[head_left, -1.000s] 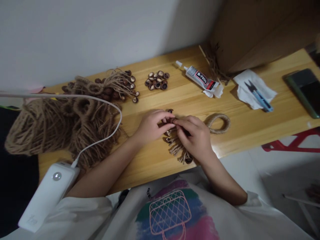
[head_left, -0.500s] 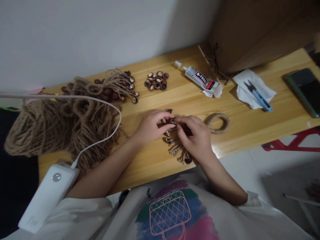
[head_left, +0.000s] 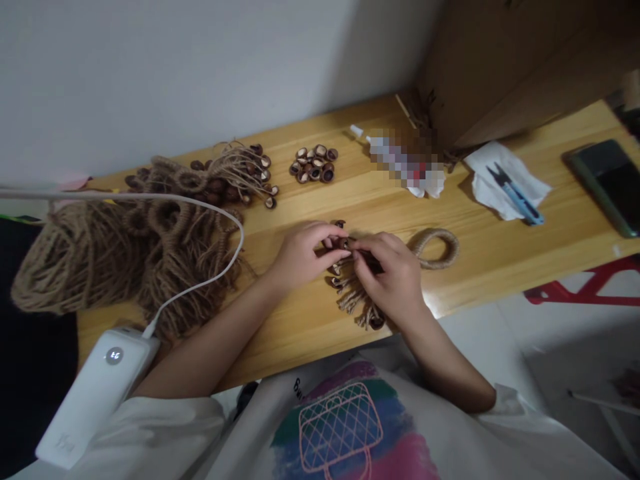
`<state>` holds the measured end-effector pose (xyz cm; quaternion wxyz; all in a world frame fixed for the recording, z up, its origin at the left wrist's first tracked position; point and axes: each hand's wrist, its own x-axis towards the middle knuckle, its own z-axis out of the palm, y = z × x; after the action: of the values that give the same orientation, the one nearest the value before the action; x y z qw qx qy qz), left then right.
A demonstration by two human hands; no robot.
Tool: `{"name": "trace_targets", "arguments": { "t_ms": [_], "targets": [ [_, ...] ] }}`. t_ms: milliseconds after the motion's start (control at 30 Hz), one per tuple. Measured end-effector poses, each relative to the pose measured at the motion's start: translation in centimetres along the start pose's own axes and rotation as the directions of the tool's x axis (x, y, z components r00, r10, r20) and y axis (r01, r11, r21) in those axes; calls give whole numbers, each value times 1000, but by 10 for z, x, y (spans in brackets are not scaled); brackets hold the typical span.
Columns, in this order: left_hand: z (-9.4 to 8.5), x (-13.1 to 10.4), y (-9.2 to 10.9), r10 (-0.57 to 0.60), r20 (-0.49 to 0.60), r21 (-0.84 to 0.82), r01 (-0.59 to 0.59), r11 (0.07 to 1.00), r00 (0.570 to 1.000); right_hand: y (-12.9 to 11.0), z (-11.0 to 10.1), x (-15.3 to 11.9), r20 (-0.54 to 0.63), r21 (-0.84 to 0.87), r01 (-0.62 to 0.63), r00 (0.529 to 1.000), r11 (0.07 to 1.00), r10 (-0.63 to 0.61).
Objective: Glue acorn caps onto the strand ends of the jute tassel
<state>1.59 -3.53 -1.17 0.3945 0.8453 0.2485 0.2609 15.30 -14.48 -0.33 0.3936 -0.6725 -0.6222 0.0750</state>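
Our left hand [head_left: 300,257] and right hand [head_left: 393,277] meet at the middle of the wooden table [head_left: 500,253], fingertips pinched together on a small brown shell at the top of a jute tassel [head_left: 357,300]. The tassel lies under our right hand, and its rope loop [head_left: 437,247] lies just beyond it. Behind sit loose shells [head_left: 313,163], a glue tube [head_left: 400,160], and snips [head_left: 515,193] on a tissue.

two hands [head_left: 300,257], one scissors [head_left: 515,193], one phone [head_left: 607,183]
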Motion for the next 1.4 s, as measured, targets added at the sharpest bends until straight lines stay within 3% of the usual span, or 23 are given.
{"name": "trace_targets", "arguments": {
  "t_ms": [1400],
  "targets": [
    [-1, 1, 1, -34, 15, -6, 34, 999, 999, 1, -1, 1, 41, 14, 38, 998, 999, -38]
  ]
}}
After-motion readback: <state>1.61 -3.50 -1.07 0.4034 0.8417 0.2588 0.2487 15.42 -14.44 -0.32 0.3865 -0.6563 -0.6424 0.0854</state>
